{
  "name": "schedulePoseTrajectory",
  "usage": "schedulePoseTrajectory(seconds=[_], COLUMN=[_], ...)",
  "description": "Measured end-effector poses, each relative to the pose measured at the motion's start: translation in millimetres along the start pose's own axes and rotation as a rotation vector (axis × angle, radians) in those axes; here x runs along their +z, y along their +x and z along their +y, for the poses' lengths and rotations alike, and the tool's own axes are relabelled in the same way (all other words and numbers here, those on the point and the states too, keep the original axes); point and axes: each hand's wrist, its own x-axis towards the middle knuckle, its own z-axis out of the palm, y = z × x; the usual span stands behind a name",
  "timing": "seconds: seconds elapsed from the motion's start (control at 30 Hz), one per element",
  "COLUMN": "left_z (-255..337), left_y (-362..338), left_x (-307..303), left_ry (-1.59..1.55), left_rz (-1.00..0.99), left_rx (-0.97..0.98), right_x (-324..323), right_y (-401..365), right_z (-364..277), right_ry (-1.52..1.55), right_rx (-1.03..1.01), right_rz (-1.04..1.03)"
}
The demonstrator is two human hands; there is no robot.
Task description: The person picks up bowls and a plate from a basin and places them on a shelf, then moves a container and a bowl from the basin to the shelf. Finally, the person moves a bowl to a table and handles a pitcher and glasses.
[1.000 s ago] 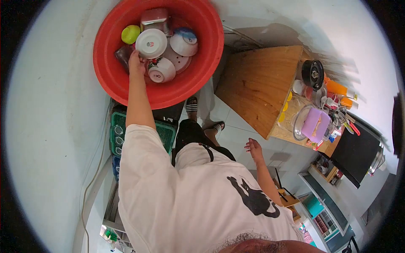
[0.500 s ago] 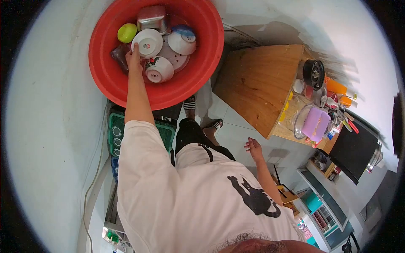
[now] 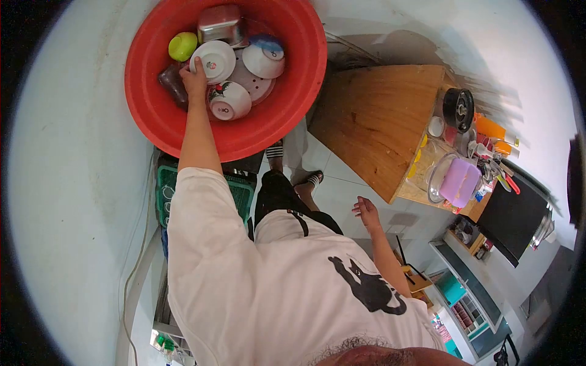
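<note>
My left hand [image 3: 194, 79] reaches into a large red plastic tub [image 3: 141, 85]. Its thumb lies on the upturned underside of a small white plate [image 3: 215, 60], and its fingers are at the plate's left rim, partly hidden. Below that plate is a white bowl with a painted pattern [image 3: 227, 102], bottom up. A blue-and-white bowl [image 3: 264, 58] sits to the right. Behind them are a lime-green cup [image 3: 182, 46] and a metal container [image 3: 220, 25]. A dark brown container [image 3: 173, 85] lies left of my hand. My right hand [image 3: 365, 212] hangs free, fingers loosely apart.
A wooden cabinet [image 3: 378, 122] stands to the right, with a lilac container [image 3: 459, 183], a black round item [image 3: 458, 110] and several utensils at its far side. Under the tub is a green crate [image 3: 235, 195]. A white wall [image 3: 67, 152] runs along the left.
My left hand has shifted slightly right and its fingers sit lower at the plate's rim. The plate has barely moved. My right hand stays nearly still.
</note>
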Motion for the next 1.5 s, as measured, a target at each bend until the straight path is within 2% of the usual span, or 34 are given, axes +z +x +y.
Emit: schedulePoseTrajectory(seconds=[0.13,0.2,0.37,0.5,0.6,0.63,0.7,0.8,0.93,1.0,1.1,1.13,1.2,1.23,1.5], left_z=[-11,-10,-29,-12,0,4,13,43,52,44,35,55,114,118,86], left_y=[6,5,27,18,10,7,2,-11,-18,-14,-14,-25,-62,-66,-51], left_x=[4,5,8,2,0,-1,-2,-4,-3,6,18,11,-11,-8,9], left_ry=[0.181,0.276,0.269,0.301,0.401,0.401,0.155,0.166,0.082,-0.08,-0.093,-0.095,0.098,0.098,0.078], left_rz=[0.019,0.045,-0.052,-0.118,-0.077,-0.076,-0.138,-0.13,-0.169,-0.219,-0.159,-0.159,-0.107,-0.109,-0.041], left_rx=[-0.01,0.052,0.123,0.222,0.248,0.248,0.13,0.054,0.04,0.031,0.129,0.132,0.119,0.122,0.222], right_x=[1,1,-1,0,2,3,4,6,6,6,3,3,1,0,0], right_y=[-2,-1,0,2,0,-1,-2,-1,1,2,2,0,-3,-4,-9], right_z=[-1,1,-1,-3,-7,-9,-13,-15,-14,-12,-7,-7,-3,0,28], right_ry=[-0.004,-0.002,-0.028,-0.028,-0.031,-0.031,-0.03,-0.044,-0.031,-0.036,-0.051,-0.047,-0.038,-0.036,-0.017], right_rx=[0.024,0.033,0.001,0.021,0.007,0.007,0.005,0.022,0.02,0.019,0.025,0.013,0.002,-0.006,-0.001], right_rz=[0.002,-0.003,-0.005,0.002,0.0,0.0,-0.002,0.0,-0.021,-0.022,-0.007,-0.004,-0.001,0.0,0.002])
